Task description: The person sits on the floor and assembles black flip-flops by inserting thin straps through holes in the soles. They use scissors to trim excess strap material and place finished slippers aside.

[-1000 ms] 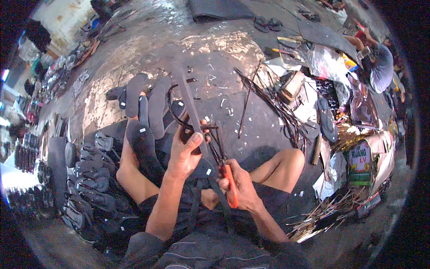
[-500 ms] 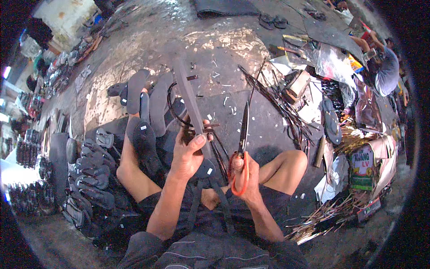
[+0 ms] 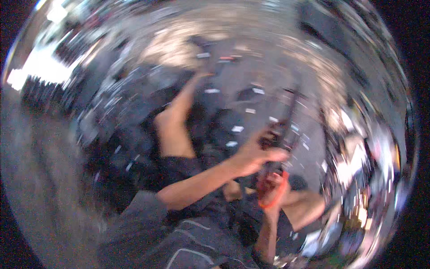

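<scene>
Scissors (image 3: 284, 187): likely hard; grab orange loops (image 3: 271, 206)
Right hand (image 3: 274, 184): fingers curled round loops
Left hand (image 3: 255, 158): fingers shut round blurry dark strips (image 3: 274, 140), maybe bendy

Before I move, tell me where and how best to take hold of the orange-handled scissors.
Probably by the orange handle, from the near, body side: its rounded end points that way, and the right hand grips it there. Blur obscures the other end.

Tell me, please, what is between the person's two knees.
In the head view, between the left knee and the right knee are the left hand and the right hand with orange-handled scissors; finer detail is too blurred.
</scene>
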Tool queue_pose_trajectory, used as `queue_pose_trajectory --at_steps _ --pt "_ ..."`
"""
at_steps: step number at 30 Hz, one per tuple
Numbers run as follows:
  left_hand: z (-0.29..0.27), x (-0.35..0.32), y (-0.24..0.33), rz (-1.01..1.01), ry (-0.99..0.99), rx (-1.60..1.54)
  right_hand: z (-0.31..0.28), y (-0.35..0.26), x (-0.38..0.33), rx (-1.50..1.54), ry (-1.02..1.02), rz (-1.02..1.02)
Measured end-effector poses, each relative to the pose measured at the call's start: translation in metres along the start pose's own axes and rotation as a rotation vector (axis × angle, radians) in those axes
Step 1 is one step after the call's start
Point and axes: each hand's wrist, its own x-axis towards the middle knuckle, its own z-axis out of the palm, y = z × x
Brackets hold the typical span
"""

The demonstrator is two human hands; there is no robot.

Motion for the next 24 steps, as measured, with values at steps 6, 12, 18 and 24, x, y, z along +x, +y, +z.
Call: queue_pose_trajectory --at_steps 6,12,18,24 --pt "-0.059 -0.129 0.123 0.641 0.938 0.717 -0.18 -0.101 0.103 -0.868 0.164 -0.367" --pt "-0.191 -0.391 0.148 0.814 1.809 0.889 -0.2 -0.168 0.109 -1.475 0.158 -0.494" --pt "-0.233 -0.403 0.124 0.31 2.278 1.615 -0.246 -0.177 0.11 -1.891 0.388 -0.33" --pt "-0.08 -0.091 0.115 0.553 0.265 1.929 -0.145 -0.143 0.083 -1.681 0.316 -0.428"
